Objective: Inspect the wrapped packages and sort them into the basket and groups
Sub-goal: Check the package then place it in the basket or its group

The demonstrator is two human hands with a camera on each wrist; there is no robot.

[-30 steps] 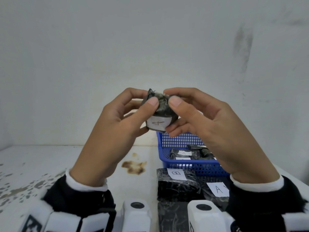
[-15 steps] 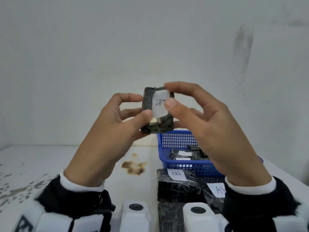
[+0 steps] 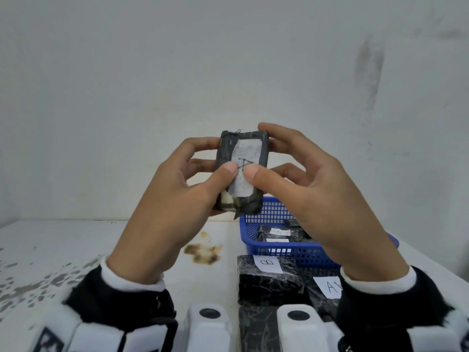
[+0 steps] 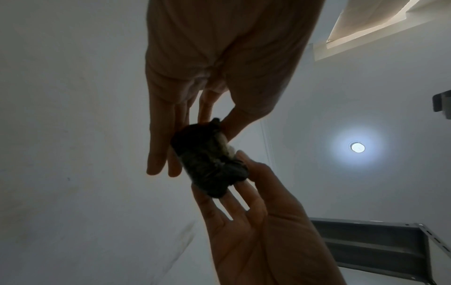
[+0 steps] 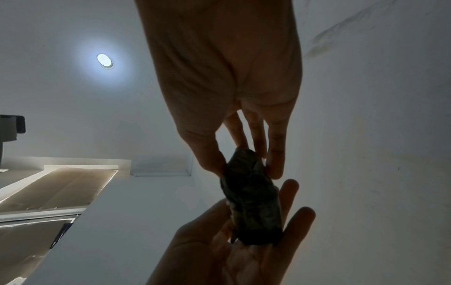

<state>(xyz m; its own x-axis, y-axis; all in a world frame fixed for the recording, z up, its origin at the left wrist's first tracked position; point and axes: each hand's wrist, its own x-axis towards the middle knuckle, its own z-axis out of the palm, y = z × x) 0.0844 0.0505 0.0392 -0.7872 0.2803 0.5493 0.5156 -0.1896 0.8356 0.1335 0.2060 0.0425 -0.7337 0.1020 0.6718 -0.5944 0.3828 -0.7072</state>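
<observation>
I hold one small package (image 3: 242,151) wrapped in dark film upright in front of me, above the table. Its white label, marked A, faces me. My left hand (image 3: 219,161) pinches its left side, thumb on the label and fingers behind. My right hand (image 3: 257,151) grips the right side, thumb on the label and index finger over the top corner. The left wrist view shows the package (image 4: 209,160) between both hands, and so does the right wrist view, where the package (image 5: 251,202) looks dark against the ceiling. A blue mesh basket (image 3: 291,252) stands below at the right with labelled packages (image 3: 279,233) inside.
On the table in front of the basket lie a dark package labelled B (image 3: 269,278), one labelled A (image 3: 327,288) and another dark one (image 3: 256,331) nearest me. A brown stain (image 3: 203,252) marks the white table. A plain wall rises close behind.
Both hands have turned the package from a bunched end-on view to upright, so that the A label now faces me. It also sits slightly closer to the camera.
</observation>
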